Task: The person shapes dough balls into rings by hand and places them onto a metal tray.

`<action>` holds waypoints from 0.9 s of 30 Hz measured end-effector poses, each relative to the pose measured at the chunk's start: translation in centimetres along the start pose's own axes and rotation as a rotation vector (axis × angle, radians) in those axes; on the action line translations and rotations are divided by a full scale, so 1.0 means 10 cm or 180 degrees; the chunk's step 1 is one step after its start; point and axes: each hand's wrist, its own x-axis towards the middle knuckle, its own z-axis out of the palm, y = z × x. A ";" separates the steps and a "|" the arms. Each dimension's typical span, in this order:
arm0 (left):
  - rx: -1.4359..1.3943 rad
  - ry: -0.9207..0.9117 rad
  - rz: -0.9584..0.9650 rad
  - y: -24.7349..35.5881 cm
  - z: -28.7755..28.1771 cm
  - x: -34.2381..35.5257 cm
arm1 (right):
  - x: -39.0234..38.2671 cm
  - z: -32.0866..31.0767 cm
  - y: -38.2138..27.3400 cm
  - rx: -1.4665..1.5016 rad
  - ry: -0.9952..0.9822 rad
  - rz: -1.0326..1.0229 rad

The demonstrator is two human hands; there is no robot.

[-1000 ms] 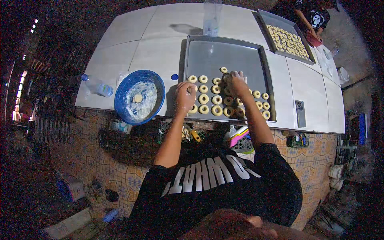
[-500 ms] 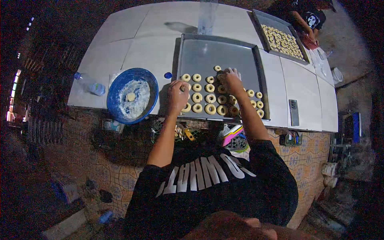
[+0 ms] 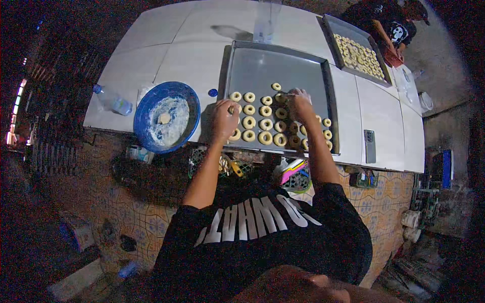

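Note:
My left hand [image 3: 225,118] is curled at the left edge of a metal tray [image 3: 274,59], beside the leftmost dough rings; what is in its fingers, if anything, is hidden. Further right, my right hand [image 3: 300,105], dusted with flour, reaches over rows of pale dough rings [image 3: 265,124] with fingers bent but apart, covering some of them. A smaller ring [image 3: 276,86] lies above the rows. Left of the tray stands a blue bowl [image 3: 184,97] with white flour and a small lump of dough [image 3: 164,118] inside.
A tiled table [image 3: 343,121] bears a lying bottle [image 3: 115,103], blue cap [image 3: 212,92], phone [image 3: 370,146], a clear bottle [image 3: 263,30] behind the tray and a second tray [image 3: 358,54] of rings. A co-worker [image 3: 384,25] works at the far right corner. Crates [image 3: 298,177] sit below.
The whole view has shifted slightly, so the table appears further left than a second ago. Both my hands stay at about the same places over the tray, with only small finger movement.

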 end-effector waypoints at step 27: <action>0.0132 -0.0105 0.0027 0.04 0.04 0.01 | 0.18 0.53 0.24 0.0134 -0.0359 0.0239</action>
